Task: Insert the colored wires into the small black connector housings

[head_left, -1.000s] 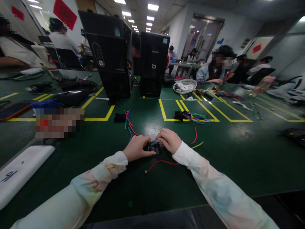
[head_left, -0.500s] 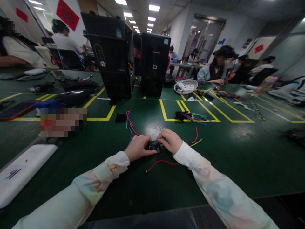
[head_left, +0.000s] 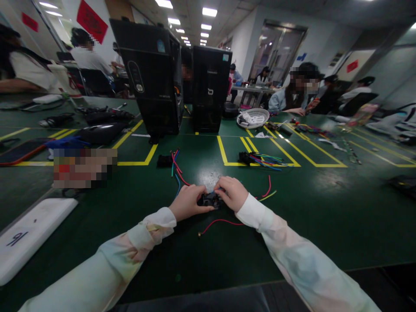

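Fingers and thumb of my left hand (head_left: 188, 201) grip a small black plastic part (head_left: 210, 200) low over the table. My right hand (head_left: 232, 193) pinches a thin blue wire (head_left: 212, 191) at the part's upper edge; the fingers hide most of it. Around my hands lie a blue wire (head_left: 178, 184) at the left, red and green wires (head_left: 175, 162) beyond it, and a short red wire (head_left: 268, 186) and a yellow-green wire (head_left: 269, 195) at the right. Nearer me, a red wire (head_left: 221, 220) with a brass-coloured end curves across the table.
Two black computer towers (head_left: 152, 82) stand at the back. A black part (head_left: 165, 160) and a bundle of coloured wires (head_left: 268, 160) lie beyond my hands. Farther right is a white basket (head_left: 252, 118). A white case (head_left: 35, 234) lies at the left. People sit at other tables.
My right hand has shifted very slightly to the left at the black part. My left hand keeps its hold; the wires on the table lie as before.
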Available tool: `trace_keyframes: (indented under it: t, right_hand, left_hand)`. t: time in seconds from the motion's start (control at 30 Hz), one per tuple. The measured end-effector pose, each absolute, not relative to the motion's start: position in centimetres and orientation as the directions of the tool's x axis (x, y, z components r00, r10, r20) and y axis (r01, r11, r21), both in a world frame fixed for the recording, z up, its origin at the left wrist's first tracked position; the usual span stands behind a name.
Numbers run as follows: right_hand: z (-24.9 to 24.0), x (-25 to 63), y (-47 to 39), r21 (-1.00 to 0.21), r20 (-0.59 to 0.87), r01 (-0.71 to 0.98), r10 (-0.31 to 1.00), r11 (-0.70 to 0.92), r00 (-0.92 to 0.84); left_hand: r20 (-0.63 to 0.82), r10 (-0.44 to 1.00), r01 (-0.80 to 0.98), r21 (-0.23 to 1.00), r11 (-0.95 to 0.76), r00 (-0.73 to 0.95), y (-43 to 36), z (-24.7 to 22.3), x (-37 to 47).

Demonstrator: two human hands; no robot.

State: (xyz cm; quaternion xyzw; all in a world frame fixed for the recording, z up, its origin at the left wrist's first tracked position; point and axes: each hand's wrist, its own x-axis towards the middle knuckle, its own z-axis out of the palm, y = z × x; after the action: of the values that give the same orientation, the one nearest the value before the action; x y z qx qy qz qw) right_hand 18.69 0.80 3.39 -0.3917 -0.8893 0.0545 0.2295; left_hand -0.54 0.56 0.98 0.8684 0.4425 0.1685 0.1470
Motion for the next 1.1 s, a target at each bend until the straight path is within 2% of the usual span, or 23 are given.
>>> trace_keyframes:
  t: [0.13, 0.23, 0.33, 0.47, 0.73, 0.87, 1.1]
  right_hand:
    - [3.9, 17.8, -0.3, -0.092, 0.41, 0.73, 0.694, 0.677, -0.592]
    - [3.8, 18.2, -0.1, -0.048, 0.392, 0.744, 0.698, 0.666, -0.599]
    - [3.5, 18.9, 0.6, -0.1, 0.33, 0.735, 0.72, 0.67, -0.611]
    - [3.0, 19.6, 1.4, -0.244, 0.249, 0.685, 0.727, 0.687, -0.64]
    - [1.9, 19.5, 1.7, -0.439, 0.345, 0.553, 0.702, 0.708, -0.624]
    - [1.7, 19.4, 1.7, -0.464, 0.348, 0.529, 0.696, 0.71, -0.628]
    - [1.6, 19.6, 1.5, -0.445, 0.275, 0.603, 0.742, 0.662, -0.611]
  left_hand:
    - [0.171, 0.809, 0.712, 0.398, -0.578, 0.562, 0.7, 1.0, -0.5]
    - [0.173, 0.813, 0.716, 0.398, -0.574, 0.556, 0.7, 1.0, -0.5]
    - [0.162, 0.822, 0.725, 0.402, -0.56, 0.545, 0.7, 1.0, -0.4]
    - [0.149, 0.826, 0.726, 0.409, -0.552, 0.544, 0.7, 1.1, -0.4]
    - [0.149, 0.826, 0.722, 0.42, -0.55, 0.543, 0.7, 1.1, -0.5]
    - [0.159, 0.817, 0.71, 0.422, -0.564, 0.555, 0.7, 1.0, -0.6]
    - [0.165, 0.815, 0.707, 0.422, -0.568, 0.556, 0.7, 0.8, -0.7]
